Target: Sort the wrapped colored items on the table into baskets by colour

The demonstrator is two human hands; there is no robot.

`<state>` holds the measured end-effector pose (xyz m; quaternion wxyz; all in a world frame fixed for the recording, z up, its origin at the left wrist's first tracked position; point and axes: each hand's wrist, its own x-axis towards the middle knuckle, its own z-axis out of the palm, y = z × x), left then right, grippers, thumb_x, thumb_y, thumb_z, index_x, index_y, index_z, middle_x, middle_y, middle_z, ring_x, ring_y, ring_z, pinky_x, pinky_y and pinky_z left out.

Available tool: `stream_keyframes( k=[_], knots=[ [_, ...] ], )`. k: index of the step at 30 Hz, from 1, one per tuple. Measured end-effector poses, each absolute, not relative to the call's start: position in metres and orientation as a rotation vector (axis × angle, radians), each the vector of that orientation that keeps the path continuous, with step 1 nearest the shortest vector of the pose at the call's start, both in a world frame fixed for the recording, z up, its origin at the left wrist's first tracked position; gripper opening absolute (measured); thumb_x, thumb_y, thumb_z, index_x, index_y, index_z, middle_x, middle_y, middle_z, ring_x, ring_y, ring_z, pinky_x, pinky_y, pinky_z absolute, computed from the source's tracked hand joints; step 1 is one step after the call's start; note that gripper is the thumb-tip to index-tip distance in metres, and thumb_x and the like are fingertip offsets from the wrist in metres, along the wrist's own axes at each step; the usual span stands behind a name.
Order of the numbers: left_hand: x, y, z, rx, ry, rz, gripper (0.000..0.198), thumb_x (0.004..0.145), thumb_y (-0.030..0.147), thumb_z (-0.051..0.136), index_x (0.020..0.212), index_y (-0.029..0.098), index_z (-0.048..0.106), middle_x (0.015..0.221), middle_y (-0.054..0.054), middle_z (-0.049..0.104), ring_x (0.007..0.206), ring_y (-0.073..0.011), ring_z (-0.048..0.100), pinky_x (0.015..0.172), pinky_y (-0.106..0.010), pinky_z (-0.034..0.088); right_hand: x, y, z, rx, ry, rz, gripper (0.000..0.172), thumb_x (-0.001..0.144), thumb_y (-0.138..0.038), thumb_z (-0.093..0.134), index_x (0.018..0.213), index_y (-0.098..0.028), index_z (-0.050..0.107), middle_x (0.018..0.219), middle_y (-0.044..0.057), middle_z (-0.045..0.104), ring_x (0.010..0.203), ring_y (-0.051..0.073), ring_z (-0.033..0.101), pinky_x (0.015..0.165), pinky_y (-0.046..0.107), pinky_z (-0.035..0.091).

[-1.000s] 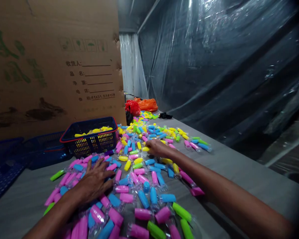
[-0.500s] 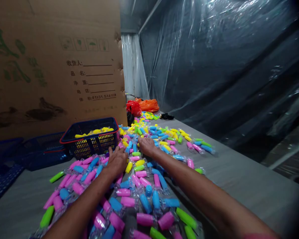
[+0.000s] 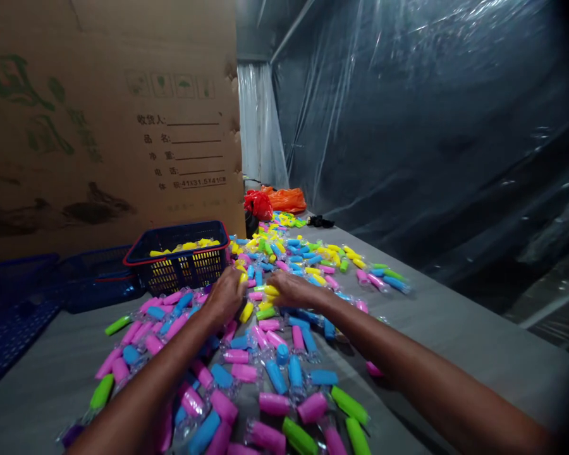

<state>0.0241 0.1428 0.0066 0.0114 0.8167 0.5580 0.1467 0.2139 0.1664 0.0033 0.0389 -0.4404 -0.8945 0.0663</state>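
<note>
Several small wrapped pieces in pink, blue, green and yellow point(image 3: 265, 354) lie scattered over a grey table point(image 3: 455, 341). My left hand point(image 3: 225, 294) is curled over yellow pieces near the middle of the spread, just in front of a blue basket point(image 3: 180, 259) with a red rim that holds yellow pieces. Close beside it, my right hand point(image 3: 289, 291) pinches a yellow piece point(image 3: 271, 291). Both forearms reach across the pile.
A big cardboard box point(image 3: 109, 120) stands behind the basket. More blue baskets point(image 3: 23, 297) lie at the left. Red and orange plastic bags point(image 3: 270, 202) sit at the far end. Clear plastic sheeting point(image 3: 431, 126) hangs along the right side.
My left hand moved forward from the pink and blue pieces to the yellow ones by the basket. My right hand drew left and back, and now pinches a yellow piece.
</note>
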Motion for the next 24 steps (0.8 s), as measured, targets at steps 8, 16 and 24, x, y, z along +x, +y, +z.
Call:
stream_keyframes(
  k=[8, 16, 24],
  knots=[
    [0.043, 0.129, -0.005, 2.521, 1.76, 0.146, 0.026, 0.074, 0.012, 0.046, 0.096, 0.011, 0.058, 0.095, -0.017, 0.065, 0.09, -0.0291, 0.062, 0.073, -0.037, 0.047, 0.209, 0.183, 0.005, -1.469, -2.757, 0.283, 0.026, 0.061, -0.015, 0.073, 0.087, -0.015, 0.067, 0.075, 0.005, 0.062, 0.069, 0.02, 0.057, 0.056, 0.024, 0.039],
    [0.039, 0.118, -0.002, 2.521, 1.716, 0.258, 0.027, 0.071, 0.013, 0.049, 0.095, 0.02, 0.058, 0.092, -0.008, 0.067, 0.088, -0.0248, 0.063, 0.069, -0.031, 0.046, 0.219, 0.174, -0.001, -1.457, -2.731, 0.302, 0.021, 0.059, -0.012, 0.069, 0.079, -0.016, 0.064, 0.072, 0.002, 0.06, 0.063, 0.017, 0.055, 0.05, 0.022, 0.034],
    [-0.063, 0.142, 0.102, 2.377, 2.142, 1.095, 0.021, 0.078, 0.024, 0.053, 0.099, 0.021, 0.055, 0.094, -0.004, 0.064, 0.087, -0.0196, 0.059, 0.073, -0.027, 0.042, 0.196, 0.202, 0.065, -1.1, -2.337, 0.547, 0.011, 0.069, -0.022, 0.063, 0.075, -0.015, 0.058, 0.064, -0.004, 0.055, 0.057, 0.011, 0.051, 0.048, 0.018, 0.034]
  ],
)
